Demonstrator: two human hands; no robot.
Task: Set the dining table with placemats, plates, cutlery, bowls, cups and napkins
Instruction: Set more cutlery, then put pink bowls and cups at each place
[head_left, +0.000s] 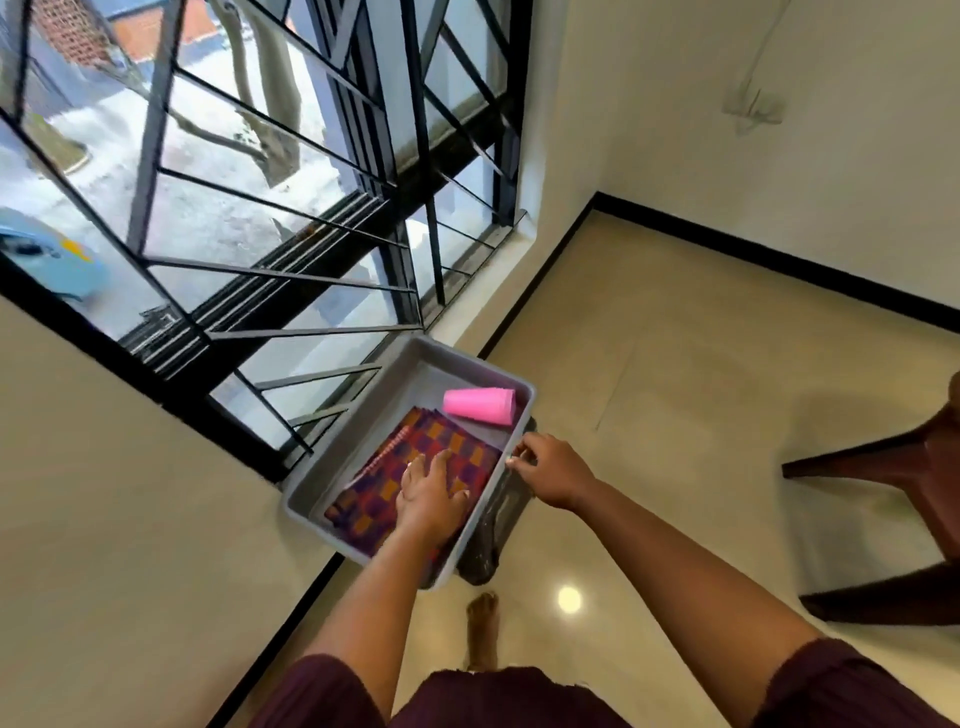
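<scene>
A grey plastic tub (363, 410) stands on a dark stool below the window. Inside it lies a stack of purple-and-orange checked placemats (415, 457), and a pink cup (480, 405) lies on its side at the far end. My left hand (431, 499) rests flat on the placemats, fingers spread. My right hand (550, 473) grips the tub's right rim with curled fingers.
A barred window (260, 208) runs along the wall behind the tub. A dark wooden chair (914, 467) stands at the right on the glossy tiled floor (675, 415). My bare foot (480, 629) is below the tub.
</scene>
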